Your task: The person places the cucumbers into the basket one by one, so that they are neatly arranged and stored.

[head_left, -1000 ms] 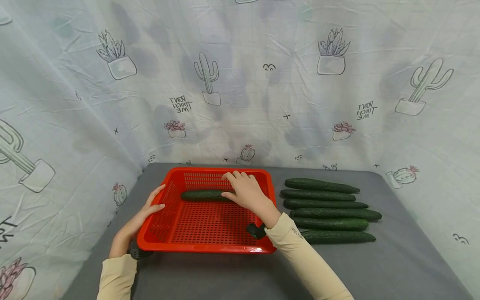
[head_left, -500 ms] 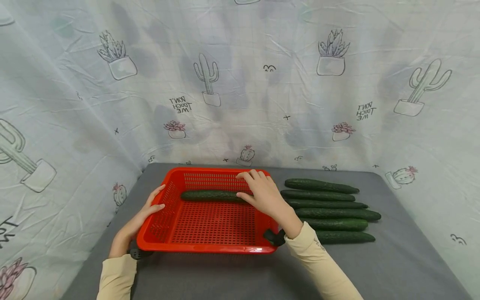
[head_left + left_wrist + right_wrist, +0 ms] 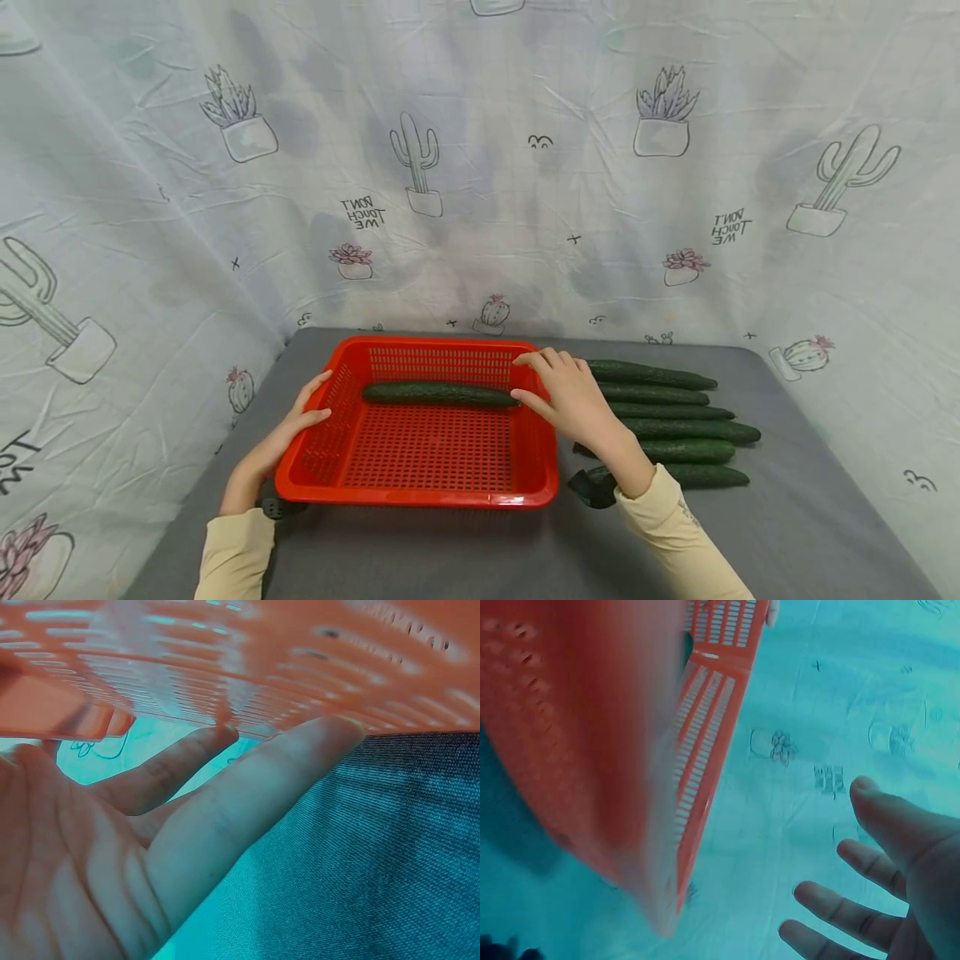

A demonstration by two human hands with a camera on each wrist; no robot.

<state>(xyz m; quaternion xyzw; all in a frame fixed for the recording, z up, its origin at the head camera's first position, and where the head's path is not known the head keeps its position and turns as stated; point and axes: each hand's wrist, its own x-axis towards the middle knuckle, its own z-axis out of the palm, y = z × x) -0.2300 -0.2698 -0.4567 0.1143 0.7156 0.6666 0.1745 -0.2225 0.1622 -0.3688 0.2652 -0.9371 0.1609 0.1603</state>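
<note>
A red plastic basket point(image 3: 442, 498) with slotted walls stands on the table. My left hand point(image 3: 288, 429) holds it by the left side, thumb over the rim. In the left wrist view, fingers point(image 3: 255, 791) of that hand lie against the basket's outer wall. One long dark green cucumber point(image 3: 438, 393) lies crosswise in the basket, near its back wall. My right hand point(image 3: 573, 400) is over the basket's right rim, holding nothing, its fingers spread and loosely bent. To the right, several cucumbers point(image 3: 678, 429) lie side by side, their left ends partly hidden by this hand and forearm.
The grey cloth-covered table point(image 3: 795, 517) extends around the basket and cucumbers. A pale curtain point(image 3: 480, 167) printed with potted plants hangs behind the table and along both sides. Black wrist gear point(image 3: 592, 489) hangs below the right wrist.
My right hand has moved right, from above the cucumber in the basket to the right rim, uncovering that cucumber's right end. The left hand and basket have stayed put.
</note>
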